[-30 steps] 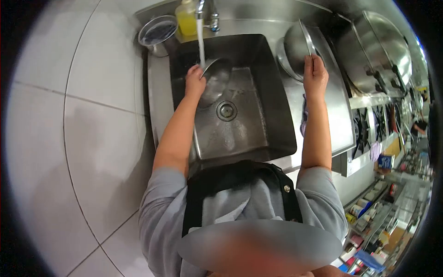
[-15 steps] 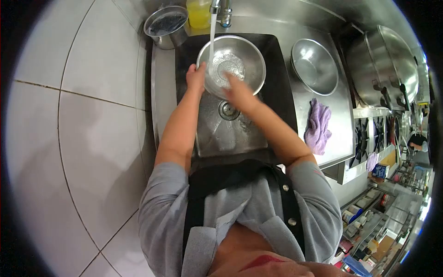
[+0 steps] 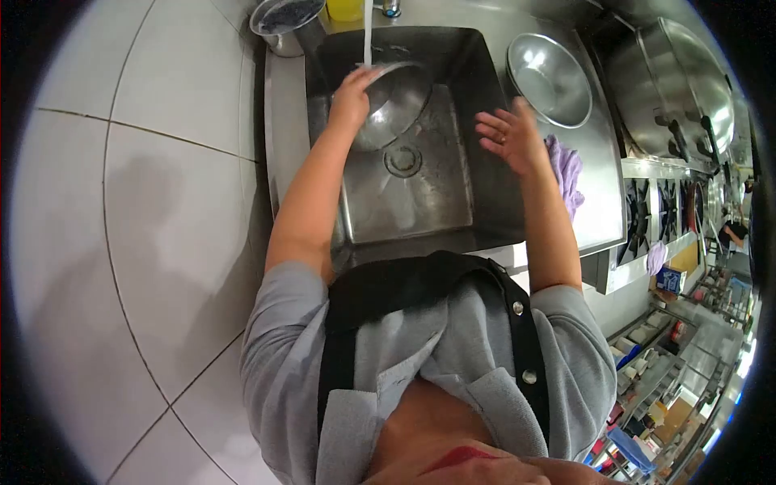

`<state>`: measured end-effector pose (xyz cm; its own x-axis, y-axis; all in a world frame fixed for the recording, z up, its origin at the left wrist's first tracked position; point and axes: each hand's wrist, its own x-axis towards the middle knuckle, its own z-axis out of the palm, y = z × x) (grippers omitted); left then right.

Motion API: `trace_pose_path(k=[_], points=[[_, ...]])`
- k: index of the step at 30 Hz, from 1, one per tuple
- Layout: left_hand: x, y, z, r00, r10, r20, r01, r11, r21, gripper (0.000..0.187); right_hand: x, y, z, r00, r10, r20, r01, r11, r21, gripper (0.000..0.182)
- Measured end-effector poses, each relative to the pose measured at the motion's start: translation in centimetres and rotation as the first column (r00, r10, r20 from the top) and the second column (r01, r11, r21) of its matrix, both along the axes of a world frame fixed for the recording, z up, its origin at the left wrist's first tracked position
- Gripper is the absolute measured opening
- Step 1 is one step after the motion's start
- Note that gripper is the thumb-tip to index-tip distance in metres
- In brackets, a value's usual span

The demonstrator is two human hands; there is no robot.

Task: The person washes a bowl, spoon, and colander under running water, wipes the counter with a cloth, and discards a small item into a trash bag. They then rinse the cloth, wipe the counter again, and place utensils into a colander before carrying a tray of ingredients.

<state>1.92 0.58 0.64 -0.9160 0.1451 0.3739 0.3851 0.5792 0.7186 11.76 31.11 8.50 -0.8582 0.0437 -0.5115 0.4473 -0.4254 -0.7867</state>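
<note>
My left hand (image 3: 351, 99) grips the rim of a metal bowl (image 3: 396, 109), which is tipped on its side in the sink (image 3: 440, 206). Running water (image 3: 368, 36) falls from above onto the bowl's rim beside that hand. My right hand (image 3: 511, 136) is held over the sink's right edge, fingers spread, with nothing in it. Just beyond it, a second metal bowl (image 3: 550, 81) rests on the steel counter. A purple cloth (image 3: 566, 174) lies on the counter behind my right wrist, partly covered by the forearm.
A metal pot (image 3: 284, 24) and a container of yellow liquid (image 3: 345, 8) stand at the sink's far left corner. To the right are a large steel pot (image 3: 675, 89) and stove burners (image 3: 637, 214). A tiled wall (image 3: 178, 242) borders the left side.
The bowl in my left hand has gone from facing up to tipped on its side. My right hand has left that bowl and moved right, toward the counter.
</note>
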Motion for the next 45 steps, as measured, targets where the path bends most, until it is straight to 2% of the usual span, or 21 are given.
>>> trace_pose_path(k=[1, 2, 3, 6, 8, 10, 12, 14, 15, 17, 18, 21, 26, 28, 32, 34, 36, 38, 41, 44, 45], points=[[1.0, 0.0, 1.2, 0.996, -0.051, 0.075, 0.059, 0.992, -0.11, 0.059, -0.3, 2.5, -0.3, 0.998, -0.052, -0.023, 0.046, 0.973, -0.225, 0.092], [1.6, 0.1, 1.6, 0.994, -0.098, 0.038, 0.104, 0.967, -0.233, 0.058, -0.6, 4.6, -1.0, 0.994, -0.108, -0.036, 0.081, 0.894, -0.441, 0.1], [2.4, 0.2, 2.1, 0.987, -0.162, -0.006, 0.152, 0.938, -0.312, 0.057, -1.0, 5.9, -1.3, 0.97, -0.242, -0.018, 0.206, 0.861, -0.464, 0.086], [5.3, 0.5, 4.7, 0.937, -0.324, -0.132, 0.226, 0.849, -0.477, 0.055, -3.3, 8.4, -3.5, 0.926, -0.378, 0.012, 0.366, 0.888, -0.28, 0.069], [7.7, 0.9, 6.7, 0.926, -0.337, -0.172, 0.205, 0.829, -0.521, 0.059, -5.1, 9.9, -5.0, 0.928, -0.37, 0.041, 0.37, 0.906, -0.206, 0.051], [9.5, 1.1, 7.6, 0.922, -0.36, -0.14, 0.234, 0.808, -0.54, 0.062, -5.7, 10.0, -6.2, 0.893, -0.445, -0.066, 0.421, 0.878, -0.228, 0.042], [11.4, 0.9, 8.0, 0.911, -0.4, -0.1, 0.278, 0.775, -0.567, 0.062, -3.8, 8.6, -4.2, 0.89, -0.399, -0.221, 0.434, 0.891, 0.136, 0.042], [13.2, 0.7, 7.5, 0.904, -0.416, -0.101, 0.308, 0.796, -0.522, 0.062, -2.0, 8.5, -3.2, 0.88, -0.297, -0.37, 0.471, 0.652, 0.595, 0.05], [14.3, 0.6, 7.8, 0.904, -0.421, -0.068, 0.329, 0.79, -0.518, 0.062, -1.0, 8.3, -2.0, 0.865, -0.146, -0.481, 0.483, 0.506, 0.715, 0.052], [16.2, 0.3, 7.7, 0.905, -0.425, -0.004, 0.366, 0.784, -0.501, 0.061, 1.8, 7.6, 2.3, 0.805, 0.185, -0.563, 0.547, 0.135, 0.826, 0.057], [17.1, 0.1, 7.2, 0.907, -0.421, 0.024, 0.378, 0.788, -0.486, 0.06, 2.7, 7.1, 4.7, 0.805, 0.279, -0.523, 0.528, 0.065, 0.847, 0.065], [19.7, 0.1, 6.9, 0.906, -0.414, 0.087, 0.41, 0.809, -0.421, 0.059, 3.3, 6.7, 8.5, 0.652, 0.522, -0.55, 0.614, 0.063, 0.787, 0.058], [23.5, -0.3, 6.3, 0.899, -0.431, 0.075, 0.424, 0.819, -0.387, 0.059, 3.9, 2.2, 20.0, 0.213, 0.756, -0.62, 0.875, 0.134, 0.465, 0.047], [24.4, -0.6, 6.2, 0.897, -0.438, 0.064, 0.43, 0.827, -0.363, 0.058, 3.5, 0.7, 24.7, 0.069, 0.772, -0.632, 0.913, 0.207, 0.353, 0.043], [26.1, -0.8, 6.6, 0.889, -0.456, 0.026, 0.437, 0.832, -0.343, 0.056, 1.4, -3.4, 34.5, -0.111, 0.69, -0.715, 0.984, 0.176, 0.018, 0.035], [26.5, -1.0, 6.8, 0.885, -0.464, -0.02, 0.429, 0.832, -0.352, 0.058, 0.0, -5.6, 38.9, 0.031, 0.636, -0.771, 0.996, 0.045, 0.077, 0.038], [26.8, -1.4, 6.8, 0.879, -0.47, -0.081, 0.416, 0.84, -0.349, 0.061, -4.6, -6.3, 42.6, 0.061, 0.676, -0.735, 0.995, -0.1, -0.01, 0.043], [27.2, -1.7, 7.1, 0.885, -0.455, -0.101, 0.394, 0.846, -0.361, 0.057, -7.1, -8.6, 45.2, 0.16, 0.664, -0.731, 0.981, -0.187, 0.045, 0.04], [27.1, -2.2, 8.7, 0.884, -0.436, -0.169, 0.357, 0.862, -0.361, 0.052, -9.3, -11.4, 47.3, 0.466, 0.596, -0.653, 0.872, -0.434, 0.226, 0.038], [27.3, -2.8, 11.7, 0.892, -0.38, -0.244, 0.282, 0.891, -0.357, 0.048, -11.2, -12.5, 47.0, 0.519, 0.563, -0.643, 0.825, -0.527, 0.205, 0.039], [27.3, -2.9, 13.2, 0.897, -0.353, -0.267, 0.25, 0.901, -0.354, 0.047, -13.9, -12.4, 47.2, 0.499, 0.558, -0.663, 0.859, -0.421, 0.292, 0.042]])
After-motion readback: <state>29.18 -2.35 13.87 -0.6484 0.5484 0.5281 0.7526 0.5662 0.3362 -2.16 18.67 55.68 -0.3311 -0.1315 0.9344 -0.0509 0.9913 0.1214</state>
